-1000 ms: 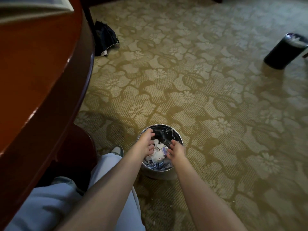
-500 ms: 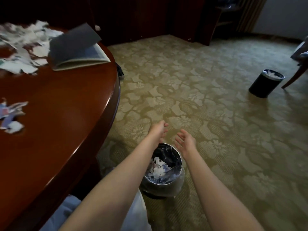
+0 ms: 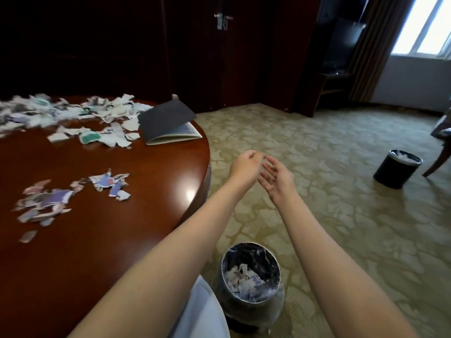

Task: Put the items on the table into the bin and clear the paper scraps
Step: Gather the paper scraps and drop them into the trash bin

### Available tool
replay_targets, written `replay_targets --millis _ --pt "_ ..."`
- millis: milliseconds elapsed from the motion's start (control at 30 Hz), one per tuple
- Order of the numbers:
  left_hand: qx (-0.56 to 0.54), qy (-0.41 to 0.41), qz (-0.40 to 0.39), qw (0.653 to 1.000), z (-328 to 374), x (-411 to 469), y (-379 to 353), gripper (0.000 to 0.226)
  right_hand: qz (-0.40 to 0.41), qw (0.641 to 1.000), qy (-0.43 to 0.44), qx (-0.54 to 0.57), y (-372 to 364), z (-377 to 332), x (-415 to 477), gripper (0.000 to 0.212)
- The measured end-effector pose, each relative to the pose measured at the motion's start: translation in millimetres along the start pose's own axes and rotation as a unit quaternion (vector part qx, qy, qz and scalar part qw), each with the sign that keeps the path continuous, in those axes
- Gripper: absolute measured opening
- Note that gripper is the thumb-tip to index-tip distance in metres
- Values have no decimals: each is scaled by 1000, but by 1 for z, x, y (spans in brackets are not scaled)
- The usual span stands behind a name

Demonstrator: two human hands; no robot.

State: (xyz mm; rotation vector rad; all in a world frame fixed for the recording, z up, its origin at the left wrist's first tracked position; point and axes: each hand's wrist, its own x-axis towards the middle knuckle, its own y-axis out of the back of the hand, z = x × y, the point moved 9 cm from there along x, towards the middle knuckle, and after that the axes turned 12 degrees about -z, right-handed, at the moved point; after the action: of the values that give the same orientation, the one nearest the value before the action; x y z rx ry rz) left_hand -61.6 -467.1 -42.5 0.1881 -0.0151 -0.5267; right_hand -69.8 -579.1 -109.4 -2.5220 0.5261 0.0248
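Holding both bare arms stretched out ahead, hands close together, not quite touching. Keeping the left hand (image 3: 246,164) palm down with fingers loosely curled, empty. Showing the right hand (image 3: 278,179) just beside it, fingers straight, palm turned up and inward.

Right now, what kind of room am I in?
Probably a hotel room, though I can't be certain: floral carpet covers the floor, there is a dark wooden door with a metal lever handle, and heavy curtains hang by the window.
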Motion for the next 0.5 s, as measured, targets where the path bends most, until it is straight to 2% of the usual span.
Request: replay_targets --millis 167,333,433,500 --pt "12 -50 48 998 34 -27 54 28 -88 996 6 18 -72 -3 -12 33" --pt "15 -44 122 991 35 -61 124 24 -150 989 -9 -15 -144 11 -30 39" --pt "58 -27 175 982 30 -80 175 29 -182 980 -28 -76 -178 23 -39 38" --pt "64 -5 201 977 20 -94 202 31 -203 963 -42 -170 -198 36 -45 34"
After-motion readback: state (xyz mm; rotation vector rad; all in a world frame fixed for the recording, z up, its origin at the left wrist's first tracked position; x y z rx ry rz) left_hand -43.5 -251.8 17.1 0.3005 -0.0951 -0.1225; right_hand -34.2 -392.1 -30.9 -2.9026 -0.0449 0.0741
